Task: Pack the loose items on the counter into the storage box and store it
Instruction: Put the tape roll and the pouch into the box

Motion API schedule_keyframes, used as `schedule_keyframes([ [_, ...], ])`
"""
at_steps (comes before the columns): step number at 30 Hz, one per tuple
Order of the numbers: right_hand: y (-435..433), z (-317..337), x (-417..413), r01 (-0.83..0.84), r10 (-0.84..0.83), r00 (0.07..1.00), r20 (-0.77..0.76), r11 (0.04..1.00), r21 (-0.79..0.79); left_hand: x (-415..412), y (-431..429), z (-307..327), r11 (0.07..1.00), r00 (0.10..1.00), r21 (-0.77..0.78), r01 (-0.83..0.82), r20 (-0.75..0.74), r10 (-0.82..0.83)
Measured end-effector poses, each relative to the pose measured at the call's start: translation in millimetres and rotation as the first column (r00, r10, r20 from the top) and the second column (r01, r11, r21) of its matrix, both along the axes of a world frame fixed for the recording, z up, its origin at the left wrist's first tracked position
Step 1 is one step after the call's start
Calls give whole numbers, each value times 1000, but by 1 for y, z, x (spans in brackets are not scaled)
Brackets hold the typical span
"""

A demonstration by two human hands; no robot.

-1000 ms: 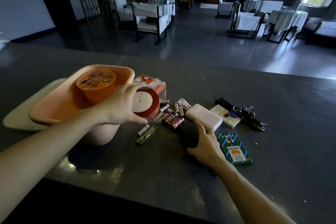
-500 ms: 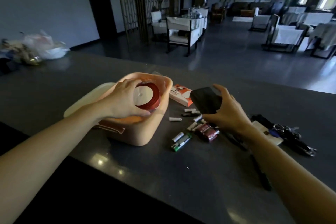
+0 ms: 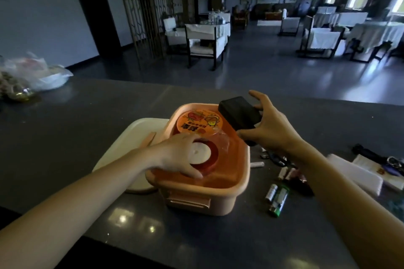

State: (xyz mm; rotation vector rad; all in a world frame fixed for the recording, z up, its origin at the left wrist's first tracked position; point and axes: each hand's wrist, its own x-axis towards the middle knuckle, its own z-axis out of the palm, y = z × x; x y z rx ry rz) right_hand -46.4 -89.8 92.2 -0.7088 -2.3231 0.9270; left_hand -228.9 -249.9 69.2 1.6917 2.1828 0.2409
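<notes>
A pink storage box stands open on the dark counter, its cream lid lying flat to its left. Inside at the back sits an orange round tub. My left hand grips a red roll with a white face down inside the box. My right hand holds a black block over the box's far right corner. Loose batteries and small tubes lie on the counter right of the box.
A white power bank, a white packet and a black bunch of keys lie at the right. A clear plastic bag of things sits at the counter's far left. Beyond the counter are dining tables and chairs.
My left hand has lowered the red roll into the box. My right hand picked up the black block from the counter and carried it left, over the box.
</notes>
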Motion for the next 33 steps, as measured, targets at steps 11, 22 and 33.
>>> schedule_keyframes([
  [11, -7, -21, -24, 70, -65, 994, 89, 996, -55, -26, 7, -28, 981, 992, -155, 119, 68, -109],
  [22, -14, -21, -32, 200, -195, 975, 108, 979, -44, -65, 1, -19, 927, 994, 373, -21, 105, -20],
  [33, -37, -18, -37, 304, -291, 944, 156, 951, -61, -57, 22, -17, 933, 997, 352, 78, -10, -80],
])
